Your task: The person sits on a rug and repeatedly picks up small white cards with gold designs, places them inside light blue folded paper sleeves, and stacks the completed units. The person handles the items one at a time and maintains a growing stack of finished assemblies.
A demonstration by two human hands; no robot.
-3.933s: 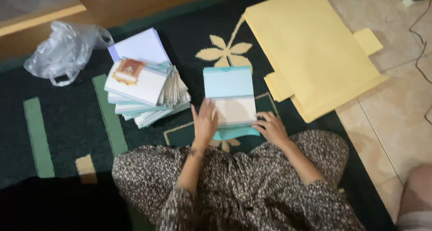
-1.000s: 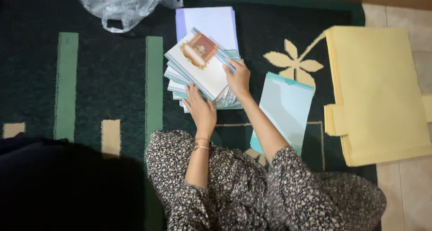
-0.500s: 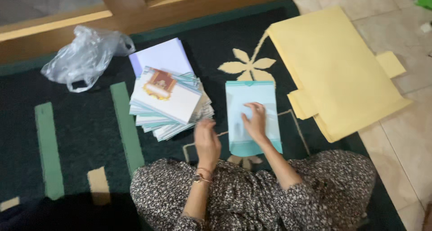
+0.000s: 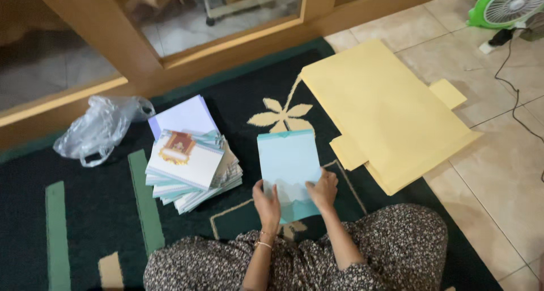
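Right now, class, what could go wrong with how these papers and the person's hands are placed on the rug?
1. The fanned stack of printed cards leans unevenly and could slide apart if nudged.
2. Both the left hand and right hand grip the light blue paper sheet only at its lower edge, so it might crease.

- A clear plastic bag (image 4: 99,129), crumpled and see-through, lies on the dark green rug at the left, near the wooden door frame and just left of the stack of cards.
- Large pale yellow flat paper bags (image 4: 385,107), stacked with handle tabs sticking out at the sides, lie at the right, half on the rug and half on the tiled floor.
- No labels, signs or screens can be made out.
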